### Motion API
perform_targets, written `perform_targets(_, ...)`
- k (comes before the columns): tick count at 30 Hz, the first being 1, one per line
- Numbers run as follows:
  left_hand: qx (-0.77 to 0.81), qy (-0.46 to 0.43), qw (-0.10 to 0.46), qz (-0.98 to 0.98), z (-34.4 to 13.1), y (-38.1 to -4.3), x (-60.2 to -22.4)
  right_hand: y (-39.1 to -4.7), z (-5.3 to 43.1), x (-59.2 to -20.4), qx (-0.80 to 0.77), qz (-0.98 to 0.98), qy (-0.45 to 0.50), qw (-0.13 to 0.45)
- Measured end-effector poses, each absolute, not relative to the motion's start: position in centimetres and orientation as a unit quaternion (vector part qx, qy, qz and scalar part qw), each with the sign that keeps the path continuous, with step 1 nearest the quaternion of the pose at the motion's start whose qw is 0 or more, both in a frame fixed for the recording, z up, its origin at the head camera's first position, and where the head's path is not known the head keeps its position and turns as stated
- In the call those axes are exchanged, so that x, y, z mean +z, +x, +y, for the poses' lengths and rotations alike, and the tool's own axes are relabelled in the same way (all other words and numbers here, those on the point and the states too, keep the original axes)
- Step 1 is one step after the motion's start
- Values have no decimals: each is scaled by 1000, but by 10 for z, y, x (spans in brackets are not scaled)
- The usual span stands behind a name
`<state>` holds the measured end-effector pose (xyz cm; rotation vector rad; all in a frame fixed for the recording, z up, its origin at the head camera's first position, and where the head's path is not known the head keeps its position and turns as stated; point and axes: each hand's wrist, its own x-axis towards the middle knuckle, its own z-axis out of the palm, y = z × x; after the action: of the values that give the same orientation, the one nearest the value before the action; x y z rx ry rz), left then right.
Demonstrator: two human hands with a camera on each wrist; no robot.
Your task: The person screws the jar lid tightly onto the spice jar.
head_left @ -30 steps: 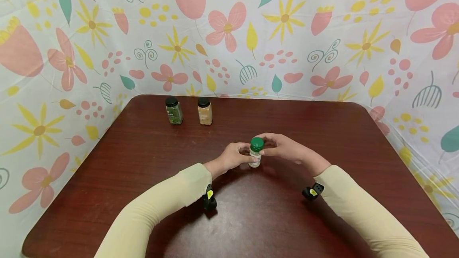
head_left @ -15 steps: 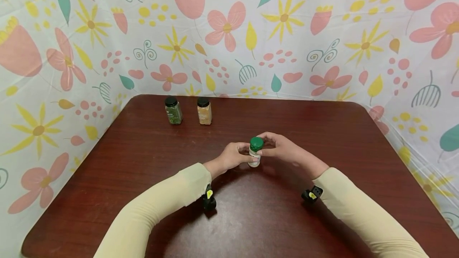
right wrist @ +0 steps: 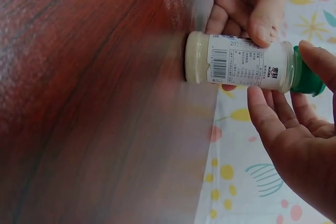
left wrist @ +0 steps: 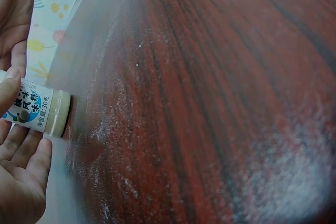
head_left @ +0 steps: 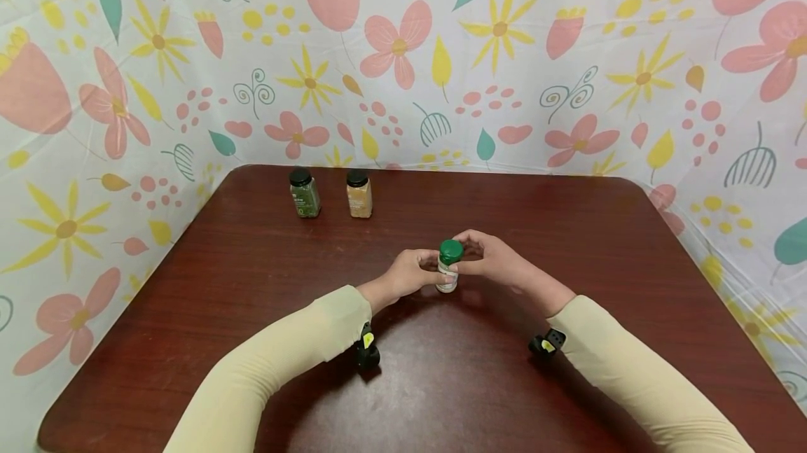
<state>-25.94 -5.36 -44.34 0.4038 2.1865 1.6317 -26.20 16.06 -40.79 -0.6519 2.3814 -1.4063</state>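
A small clear seasoning bottle (head_left: 447,285) with a white label and pale contents stands upright on the dark wooden table. Its green cap (head_left: 450,251) is on top. My left hand (head_left: 403,276) grips the bottle's body, with the thumb across the label. From the other side my right hand (head_left: 498,262) holds the green cap between thumb and fingers. In the right wrist view, the bottle (right wrist: 236,64) shows a barcode, and the cap (right wrist: 308,74) is partly covered by the thumb. The left wrist view shows the bottle's base (left wrist: 59,113); its cap lies outside that view.
At the back left stand two square jars with black lids: a green-filled jar (head_left: 305,197) and a yellowish-filled jar (head_left: 359,199). A flower-patterned cloth (head_left: 403,89) rises behind the table (head_left: 536,208) and along its sides.
Both hands stay on the bottle in nearly the same place. The right wrist and forearm have shifted very slightly to the left.
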Motion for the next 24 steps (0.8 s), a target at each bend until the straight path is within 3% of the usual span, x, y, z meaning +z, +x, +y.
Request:
perform_targets(14, 580, 147, 199, 776, -54, -260, -444, -259, 159, -408, -478, 839, -217, 144)
perform_targets(24, 566, 151, 193, 788, -53, -261, -446, -268, 169, -389, -468, 799, -267, 266)
